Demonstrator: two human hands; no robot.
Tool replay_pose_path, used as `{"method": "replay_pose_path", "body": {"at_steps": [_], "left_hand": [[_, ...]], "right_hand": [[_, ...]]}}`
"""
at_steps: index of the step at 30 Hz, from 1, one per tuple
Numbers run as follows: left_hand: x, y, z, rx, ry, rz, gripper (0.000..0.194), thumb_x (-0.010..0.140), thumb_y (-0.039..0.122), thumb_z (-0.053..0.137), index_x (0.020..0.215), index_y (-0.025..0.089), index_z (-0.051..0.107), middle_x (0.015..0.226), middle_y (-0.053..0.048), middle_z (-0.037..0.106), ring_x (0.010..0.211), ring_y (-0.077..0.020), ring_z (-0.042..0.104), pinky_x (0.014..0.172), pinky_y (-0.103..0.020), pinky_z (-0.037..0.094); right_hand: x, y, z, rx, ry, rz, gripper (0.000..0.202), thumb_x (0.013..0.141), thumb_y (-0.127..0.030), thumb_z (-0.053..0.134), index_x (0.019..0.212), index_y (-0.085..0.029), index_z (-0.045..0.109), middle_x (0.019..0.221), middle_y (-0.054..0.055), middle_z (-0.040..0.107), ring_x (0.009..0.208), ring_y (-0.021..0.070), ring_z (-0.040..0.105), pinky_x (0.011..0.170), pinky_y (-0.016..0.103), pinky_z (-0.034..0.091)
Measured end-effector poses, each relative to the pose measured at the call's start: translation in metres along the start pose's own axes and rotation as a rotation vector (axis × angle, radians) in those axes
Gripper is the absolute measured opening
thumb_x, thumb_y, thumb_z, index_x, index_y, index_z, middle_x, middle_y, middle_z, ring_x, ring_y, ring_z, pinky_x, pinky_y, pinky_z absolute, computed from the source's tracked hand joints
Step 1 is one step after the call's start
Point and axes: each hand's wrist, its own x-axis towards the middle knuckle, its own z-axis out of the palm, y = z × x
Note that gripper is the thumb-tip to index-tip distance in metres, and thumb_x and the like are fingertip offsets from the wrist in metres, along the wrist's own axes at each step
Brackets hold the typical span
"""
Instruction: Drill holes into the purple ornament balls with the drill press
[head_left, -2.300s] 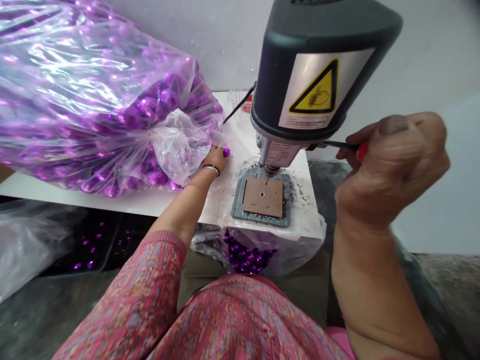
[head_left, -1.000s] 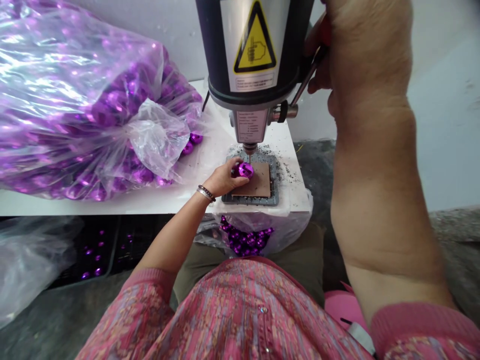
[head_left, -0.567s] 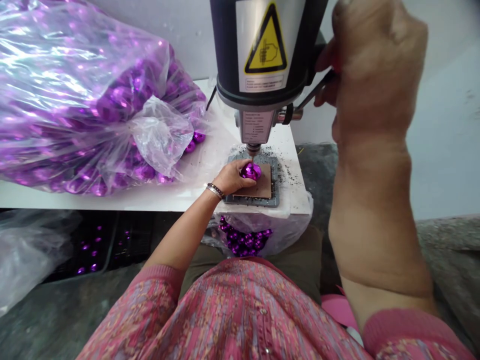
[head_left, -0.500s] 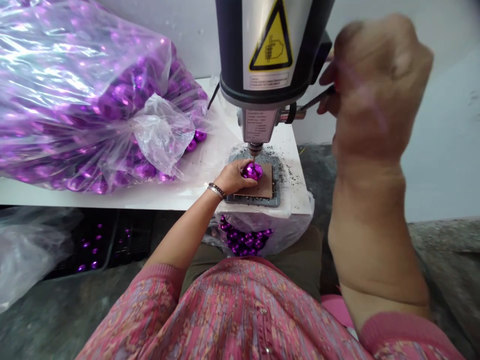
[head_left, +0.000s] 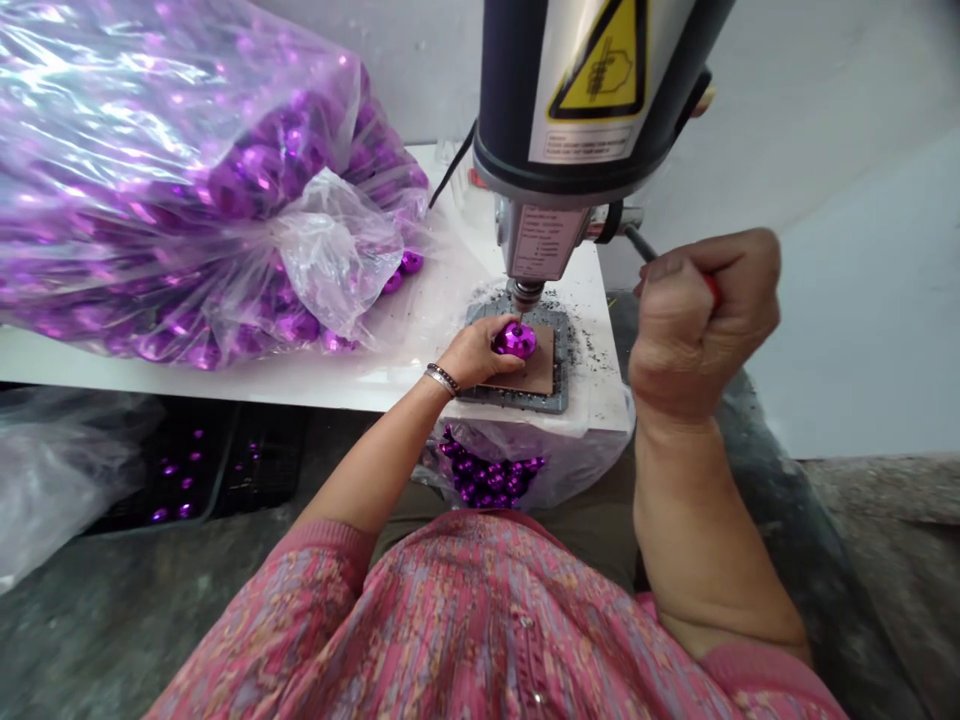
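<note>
Between the thumb and fingers of my left hand (head_left: 478,352) is a shiny purple ball (head_left: 516,340), held on a brown board (head_left: 536,375). The board lies on the grey base plate (head_left: 556,400) of a drill press (head_left: 577,165). Straight above the ball is the chuck (head_left: 526,295), its thin bit reaching down to the ball's top; whether it has gone in, I cannot tell. My right hand (head_left: 701,325) is closed round the red-ended feed lever (head_left: 643,243) at the right side of the machine.
A large clear plastic bag (head_left: 187,200) full of purple balls covers the left of the white table (head_left: 330,390). Dark shavings are scattered round the base plate. More balls (head_left: 491,475) sit in plastic below the table's front edge. Dark crates (head_left: 195,470) stand at lower left.
My right hand has come down and inward with the lever. The left hand still holds the ball under the chuck. The view has shifted slightly.
</note>
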Motion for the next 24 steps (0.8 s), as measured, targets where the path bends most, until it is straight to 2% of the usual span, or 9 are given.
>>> {"method": "replay_pose_path", "body": {"at_steps": [3,9,15,18,21,24], "left_hand": [[-0.001,0.0,-0.001,0.017,0.001,-0.004,0.069,0.073,0.025,0.082,0.138,0.017,0.063,0.135,-0.009,0.069,0.123,-0.0255,0.064,0.111,-0.038,0.049],[-0.002,0.003,0.0,0.032,-0.012,-0.006,0.066,0.074,0.024,0.082,0.137,0.016,0.063,0.134,-0.009,0.069,0.124,-0.0259,0.063,0.113,-0.038,0.047],[-0.004,0.006,-0.001,0.004,-0.006,0.005,0.059,0.074,0.021,0.081,0.131,0.019,0.066,0.129,-0.005,0.072,0.12,-0.0245,0.065,0.111,-0.039,0.049],[-0.006,0.008,-0.003,-0.01,0.0,-0.003,0.061,0.073,0.023,0.082,0.132,0.019,0.066,0.13,-0.006,0.071,0.122,-0.0254,0.064,0.111,-0.038,0.048],[-0.006,0.012,-0.003,-0.028,-0.01,-0.044,0.064,0.073,0.024,0.081,0.134,0.019,0.064,0.127,-0.006,0.072,0.12,-0.0257,0.065,0.109,-0.037,0.049],[-0.007,0.014,-0.003,-0.052,-0.006,-0.081,0.064,0.073,0.024,0.081,0.135,0.019,0.064,0.12,-0.005,0.074,0.112,-0.0248,0.067,0.104,-0.036,0.052]], "right_hand": [[-0.008,0.008,0.001,0.001,0.013,-0.019,0.022,0.093,-0.028,0.048,0.079,-0.012,0.05,0.07,-0.005,0.052,0.066,-0.0036,0.048,0.066,0.014,0.041],[-0.024,0.026,0.006,0.02,0.032,0.034,0.027,0.096,-0.039,0.044,0.087,-0.014,0.05,0.078,-0.003,0.053,0.074,0.0005,0.057,0.075,0.021,0.05],[-0.037,0.031,0.014,0.115,0.098,0.101,0.027,0.096,-0.042,0.044,0.088,-0.018,0.052,0.079,-0.003,0.054,0.077,0.0042,0.058,0.078,0.027,0.055],[-0.044,0.032,0.016,0.141,0.107,0.1,0.029,0.094,-0.045,0.046,0.084,-0.018,0.051,0.075,-0.003,0.053,0.073,0.0052,0.059,0.075,0.028,0.055],[-0.03,0.025,0.017,0.14,0.131,0.094,0.034,0.093,-0.048,0.046,0.08,-0.017,0.049,0.069,-0.004,0.05,0.067,0.0043,0.056,0.071,0.026,0.052],[0.01,0.01,0.018,0.123,0.147,0.104,0.038,0.094,-0.047,0.046,0.074,-0.015,0.045,0.062,-0.005,0.045,0.06,0.0016,0.049,0.066,0.022,0.043]]}}
